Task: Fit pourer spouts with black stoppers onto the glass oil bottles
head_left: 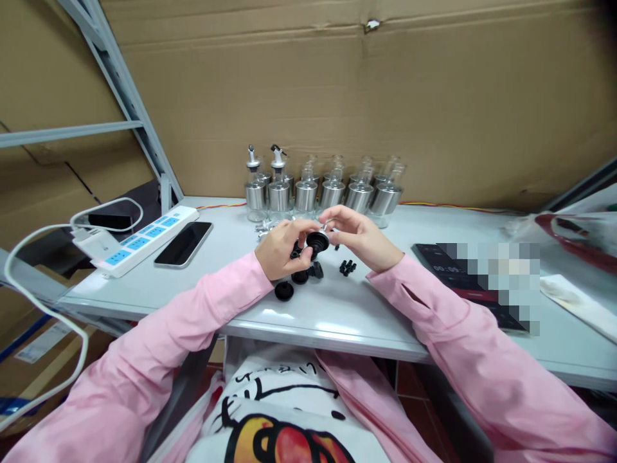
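Observation:
Above the table, my left hand (282, 249) grips a pourer by its black ribbed stopper (317, 242), the stopper's underside turned toward me. My right hand (364, 239) pinches the pale spout end on the far side, mostly covered by the fingers. Below my left hand lie loose black stoppers (284, 291) and other dark parts. A cluster of small black caps (348, 267) rests to the right, under my right hand. Shiny metal pieces (263, 229) lie partly hidden behind my left hand.
Rows of glass bottles with steel sleeves (306, 193) stand at the back; two at the left carry pourers (277, 156). A power strip (144, 241) and a phone (184, 245) lie left. A dark timer device (448, 263) and a plastic bag (573, 238) are right.

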Tool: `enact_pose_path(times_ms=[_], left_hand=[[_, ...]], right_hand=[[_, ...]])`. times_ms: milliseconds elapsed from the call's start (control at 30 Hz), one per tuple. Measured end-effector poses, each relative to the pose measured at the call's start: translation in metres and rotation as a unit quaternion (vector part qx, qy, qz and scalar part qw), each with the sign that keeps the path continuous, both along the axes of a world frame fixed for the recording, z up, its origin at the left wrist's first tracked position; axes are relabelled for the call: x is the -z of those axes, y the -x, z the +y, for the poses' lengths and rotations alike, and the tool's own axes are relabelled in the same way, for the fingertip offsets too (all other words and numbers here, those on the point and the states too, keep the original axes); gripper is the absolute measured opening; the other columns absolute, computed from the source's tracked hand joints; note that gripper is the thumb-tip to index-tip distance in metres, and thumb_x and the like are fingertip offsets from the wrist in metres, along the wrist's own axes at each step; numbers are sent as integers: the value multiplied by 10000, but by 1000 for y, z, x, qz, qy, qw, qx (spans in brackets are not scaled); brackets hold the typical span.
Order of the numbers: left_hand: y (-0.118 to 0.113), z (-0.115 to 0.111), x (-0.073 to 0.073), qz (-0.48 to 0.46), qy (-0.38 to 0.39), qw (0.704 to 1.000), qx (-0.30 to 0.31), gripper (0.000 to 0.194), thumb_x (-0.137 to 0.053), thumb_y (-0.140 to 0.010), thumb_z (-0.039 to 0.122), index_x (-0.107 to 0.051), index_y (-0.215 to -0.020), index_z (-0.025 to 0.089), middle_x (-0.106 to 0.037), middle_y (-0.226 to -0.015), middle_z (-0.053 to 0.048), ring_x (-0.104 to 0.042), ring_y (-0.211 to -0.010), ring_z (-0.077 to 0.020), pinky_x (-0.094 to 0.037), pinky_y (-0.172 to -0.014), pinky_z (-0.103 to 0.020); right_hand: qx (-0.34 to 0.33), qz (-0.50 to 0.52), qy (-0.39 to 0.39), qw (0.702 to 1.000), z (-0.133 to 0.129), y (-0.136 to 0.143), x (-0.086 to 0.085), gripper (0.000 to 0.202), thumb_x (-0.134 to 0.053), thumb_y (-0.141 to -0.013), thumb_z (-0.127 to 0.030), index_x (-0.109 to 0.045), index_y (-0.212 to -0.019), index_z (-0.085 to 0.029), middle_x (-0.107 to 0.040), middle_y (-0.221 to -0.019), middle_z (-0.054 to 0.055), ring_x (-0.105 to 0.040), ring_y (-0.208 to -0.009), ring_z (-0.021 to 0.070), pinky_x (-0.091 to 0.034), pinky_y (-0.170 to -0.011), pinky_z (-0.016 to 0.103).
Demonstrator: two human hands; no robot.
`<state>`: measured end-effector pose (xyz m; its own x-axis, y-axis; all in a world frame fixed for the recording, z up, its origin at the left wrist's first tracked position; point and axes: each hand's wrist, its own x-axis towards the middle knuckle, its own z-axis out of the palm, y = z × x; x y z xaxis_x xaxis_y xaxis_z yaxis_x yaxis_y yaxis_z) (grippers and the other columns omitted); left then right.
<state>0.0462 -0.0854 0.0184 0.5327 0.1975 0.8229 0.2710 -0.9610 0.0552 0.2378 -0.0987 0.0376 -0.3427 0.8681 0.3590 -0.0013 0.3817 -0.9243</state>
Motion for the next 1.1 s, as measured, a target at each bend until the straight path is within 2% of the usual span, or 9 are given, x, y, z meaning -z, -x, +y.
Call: enact_pose_path(times_ms=[133, 267, 400, 633, 800, 967, 1100], left_hand=[[-1, -1, -1, -8, -11, 999, -39, 301, -447, -781, 208, -415, -1081, 201, -577, -752, 27, -552, -628, -119, -442, -717, -286], [-1, 1, -1, -33, 5, 996, -88, 314, -447, -779, 233, -399, -1087, 201, -604, -796, 18, -556, -624, -125, -428, -748, -310], [-1, 2, 1, -22, 30, 993, -111, 328, -449, -777, 254, -391, -1095, 197, -618, -815, 11, -562, -640, -133, -415, -756, -313], [0, 1, 1, 26, 83, 990, -107, 305, -425, -780, 338, -436, -1043, 182, -615, -771, 13, -560, -635, -140, -366, -791, -342], [1, 0, -3, 78, 136, 981, -117, 278, -430, -744, 394, -474, -904, 171, -581, -697, 21, -544, -631, -145, -325, -791, -363], [0, -1, -5, 134, 159, 970, -130, 247, -383, -754, 406, -444, -690, 175, -545, -630, 13, -493, -597, -141, -311, -757, -366], [-1, 0, -4, 146, 164, 968, -122, 233, -373, -736, 386, -434, -657, 176, -556, -617, 6, -480, -585, -137, -321, -763, -369]], right_hand=[[27, -27, -41, 998, -3, 1, -2, 191, -607, -667, -212, -518, -834, -186, -473, -670, -41, -431, -587, 80, -359, -544, 227], [60, -148, -124, 979, -9, 6, -1, 180, -597, -677, -249, -517, -826, -187, -540, -683, -12, -477, -608, 107, -364, -548, 242], [83, -195, -170, 962, -11, 10, 3, 187, -573, -686, -275, -515, -844, -192, -589, -699, 1, -517, -615, 120, -366, -540, 239], [123, -226, -192, 947, -11, 9, 3, 127, -539, -669, -249, -507, -773, -185, -524, -565, -39, -435, -520, 95, -366, -550, 241], [117, -231, -205, 944, -11, 8, 2, 106, -530, -670, -246, -493, -754, -191, -523, -555, -44, -430, -510, 88, -349, -535, 229], [106, -220, -189, 951, -11, 8, 2, 164, -542, -651, -240, -482, -798, -195, -553, -594, -27, -481, -549, 109, -401, -564, 249], [87, -216, -180, 956, -12, 10, 3, 180, -541, -637, -214, -473, -803, -198, -567, -615, -20, -498, -568, 115, -428, -581, 258]])
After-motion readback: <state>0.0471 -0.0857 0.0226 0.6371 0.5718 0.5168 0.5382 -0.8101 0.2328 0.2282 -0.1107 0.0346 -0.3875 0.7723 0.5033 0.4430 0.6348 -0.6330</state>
